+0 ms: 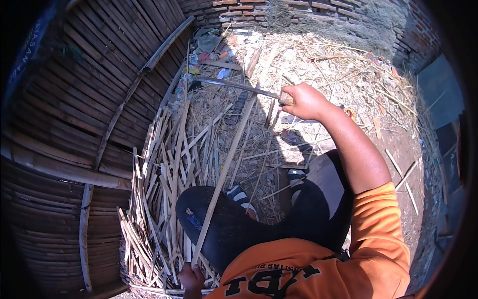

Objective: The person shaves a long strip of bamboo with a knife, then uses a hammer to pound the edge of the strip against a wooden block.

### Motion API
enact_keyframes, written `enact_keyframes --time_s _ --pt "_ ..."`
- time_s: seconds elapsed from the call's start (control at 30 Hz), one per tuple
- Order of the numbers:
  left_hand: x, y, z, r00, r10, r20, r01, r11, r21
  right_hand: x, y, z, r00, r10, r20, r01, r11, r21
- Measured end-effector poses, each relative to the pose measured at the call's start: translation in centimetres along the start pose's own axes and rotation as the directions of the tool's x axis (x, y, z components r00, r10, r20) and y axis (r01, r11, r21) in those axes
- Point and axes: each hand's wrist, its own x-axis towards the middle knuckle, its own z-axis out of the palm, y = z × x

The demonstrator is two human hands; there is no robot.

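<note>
My right hand (304, 102) is closed around the wooden handle of a long machete (226, 83). Its narrow blade points left and lies across the upper part of a long bamboo strip (225, 172); whether the edge has entered the strip I cannot tell. Low in the picture, my left hand (191, 277) grips the near end of that strip. The strip slants up and away past my bent left knee. Beyond the blade it continues toward the wall, over the littered ground.
Many split bamboo strips (154, 219) lie heaped at my left, beside a slatted bamboo wall (99, 84). A brick wall (328, 20) stands at the far side. Straw and shavings (343, 65) cover the ground ahead. Two crossed sticks (406, 174) lie at the right.
</note>
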Motion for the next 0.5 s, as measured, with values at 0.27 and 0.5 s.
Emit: enact_keyframes --time_s 0.27,0.5 --pt "-0.3 -1.5 0.0 0.997 0.059 0.055 -0.058 0.998 -0.02 -2.5 -5.5 2.8 0.895 -0.314 0.317 0.31 0.949 0.066" --pt "1.2 -0.5 -1.1 0.985 0.063 0.159 -0.046 0.993 -0.108 0.5 -2.3 3.8 0.984 -0.12 0.134 0.086 0.968 0.234"
